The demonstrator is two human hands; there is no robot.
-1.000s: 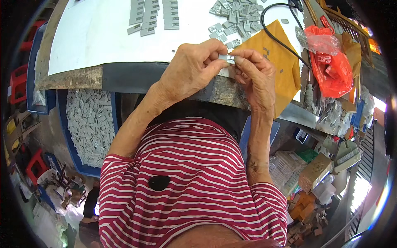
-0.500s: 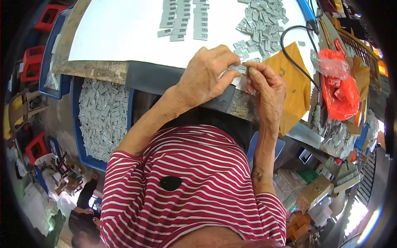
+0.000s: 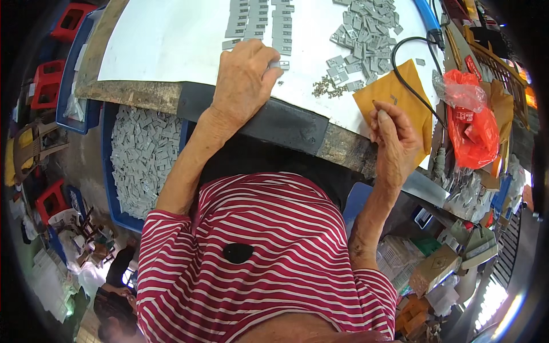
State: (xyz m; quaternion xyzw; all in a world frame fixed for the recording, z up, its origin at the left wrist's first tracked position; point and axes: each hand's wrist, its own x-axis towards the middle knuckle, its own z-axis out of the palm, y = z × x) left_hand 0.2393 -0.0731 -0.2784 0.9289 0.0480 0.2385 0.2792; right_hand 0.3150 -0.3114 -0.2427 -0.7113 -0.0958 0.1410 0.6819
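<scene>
My left hand [image 3: 243, 83] is at the near end of the rows of flat grey plastic pieces [image 3: 281, 31] on the white sheet. A small grey plastic piece [image 3: 280, 65] sits at its thumb and fingertips, partly covered by them. My right hand [image 3: 396, 140] hovers by the table's front edge, over the orange-brown paper [image 3: 423, 91]. Its thumb and fingers are pinched together; whatever they hold is too small to make out. Between the hands lies a scatter of tiny brownish metal parts [image 3: 328, 88]. Beyond it is a loose heap of grey pieces [image 3: 366, 34].
A blue tool [image 3: 426, 14] with a black cable [image 3: 396, 50] lies at the right. Farther right hangs a red plastic bag [image 3: 474, 137]. A blue bin [image 3: 106, 171] full of grey pieces stands below the table's left side. Another person [image 3: 117, 308] is at lower left.
My hands have moved apart. The left went left to the rows with a grey piece; the right drew back right and nearer. The tiny metal parts have come into view.
</scene>
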